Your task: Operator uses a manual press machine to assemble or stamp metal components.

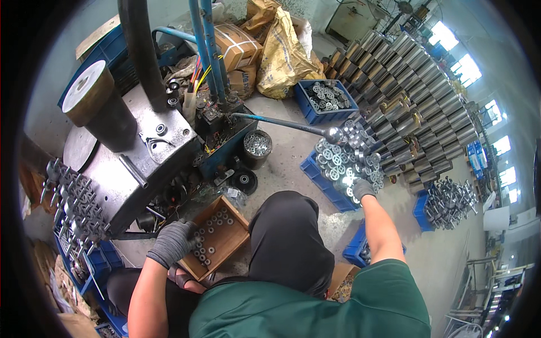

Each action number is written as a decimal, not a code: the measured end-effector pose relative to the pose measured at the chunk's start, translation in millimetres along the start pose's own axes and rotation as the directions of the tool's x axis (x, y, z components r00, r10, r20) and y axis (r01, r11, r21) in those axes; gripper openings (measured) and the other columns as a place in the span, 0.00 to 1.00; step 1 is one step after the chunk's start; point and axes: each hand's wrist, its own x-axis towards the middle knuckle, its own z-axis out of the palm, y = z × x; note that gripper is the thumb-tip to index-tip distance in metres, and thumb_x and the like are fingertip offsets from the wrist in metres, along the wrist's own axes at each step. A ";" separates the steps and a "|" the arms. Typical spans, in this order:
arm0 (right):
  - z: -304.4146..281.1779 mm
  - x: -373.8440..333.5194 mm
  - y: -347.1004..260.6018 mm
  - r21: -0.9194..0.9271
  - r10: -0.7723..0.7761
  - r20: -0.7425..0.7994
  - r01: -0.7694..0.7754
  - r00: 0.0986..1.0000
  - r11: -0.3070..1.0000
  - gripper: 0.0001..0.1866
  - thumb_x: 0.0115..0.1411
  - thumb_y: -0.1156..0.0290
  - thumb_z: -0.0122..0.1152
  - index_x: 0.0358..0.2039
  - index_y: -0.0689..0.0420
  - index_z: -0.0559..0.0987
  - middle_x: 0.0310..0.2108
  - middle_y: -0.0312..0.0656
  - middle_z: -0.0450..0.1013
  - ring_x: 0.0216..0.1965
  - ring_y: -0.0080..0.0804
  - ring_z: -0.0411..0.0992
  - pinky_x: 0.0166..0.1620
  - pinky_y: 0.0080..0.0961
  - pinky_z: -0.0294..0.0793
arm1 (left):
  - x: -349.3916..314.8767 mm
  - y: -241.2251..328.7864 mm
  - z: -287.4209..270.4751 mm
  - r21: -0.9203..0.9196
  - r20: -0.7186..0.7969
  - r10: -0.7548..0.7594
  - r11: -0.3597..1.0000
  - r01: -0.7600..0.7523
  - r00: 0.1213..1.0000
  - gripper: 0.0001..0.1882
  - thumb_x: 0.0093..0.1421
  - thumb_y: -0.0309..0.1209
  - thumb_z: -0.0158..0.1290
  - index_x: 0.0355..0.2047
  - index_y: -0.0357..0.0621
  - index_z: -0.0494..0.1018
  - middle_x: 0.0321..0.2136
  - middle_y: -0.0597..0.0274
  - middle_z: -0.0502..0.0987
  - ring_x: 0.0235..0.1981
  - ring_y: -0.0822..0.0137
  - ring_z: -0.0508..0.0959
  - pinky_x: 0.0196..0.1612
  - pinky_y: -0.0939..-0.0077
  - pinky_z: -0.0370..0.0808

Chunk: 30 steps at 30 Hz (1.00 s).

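Note:
My left hand (pixel 173 243), in a grey knitted glove, is at the left side of an open wooden box (pixel 235 243). Its fingers are curled; what they hold, if anything, is hidden. Inside the box lie several small ring-shaped bearings (pixel 211 249). On the right, my gloved right hand (pixel 362 189) reaches to the near edge of a heap of spoked metal discs (pixel 335 159) in a blue crate (pixel 323 183). The fingers close at a shiny disc (pixel 347 181) there, partly lost in glare.
A metal bench (pixel 121 180) with a ring bearing (pixel 161 129) stands left, beside a press with a long ball-ended lever (pixel 282 121). Metal cylinders (pixel 417 107) are stacked at the right. Nearby are a bucket (pixel 257 147), another disc crate (pixel 323 116) and a shaft bin (pixel 422 211).

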 end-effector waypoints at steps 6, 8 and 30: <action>-15.1 11.4 -39.0 -0.379 -0.069 0.081 0.095 0.994 0.920 0.19 0.62 0.59 0.60 0.48 0.54 0.86 0.48 0.51 0.82 0.50 0.47 0.81 0.53 0.42 0.79 | 4.1 -9.1 10.8 -0.003 -0.038 0.026 1.000 -0.026 0.999 0.22 0.59 0.44 0.61 0.50 0.46 0.80 0.44 0.46 0.81 0.47 0.45 0.80 0.51 0.51 0.77; -15.5 9.7 -54.4 -0.438 -0.163 0.116 0.198 0.980 0.877 0.19 0.63 0.57 0.60 0.47 0.53 0.86 0.48 0.50 0.82 0.50 0.47 0.81 0.53 0.41 0.80 | 6.0 -10.8 12.8 -0.013 -0.003 0.010 1.000 -0.010 1.000 0.22 0.58 0.42 0.61 0.50 0.46 0.79 0.44 0.46 0.81 0.48 0.45 0.80 0.52 0.52 0.77; -33.6 -44.4 -65.6 -0.062 0.076 0.020 -0.074 0.997 0.995 0.25 0.66 0.49 0.52 0.50 0.54 0.84 0.52 0.54 0.79 0.54 0.51 0.78 0.58 0.45 0.75 | 7.4 -13.9 16.2 0.006 -0.011 0.036 0.999 -0.036 0.999 0.20 0.60 0.45 0.60 0.46 0.45 0.80 0.39 0.45 0.81 0.44 0.44 0.81 0.48 0.50 0.77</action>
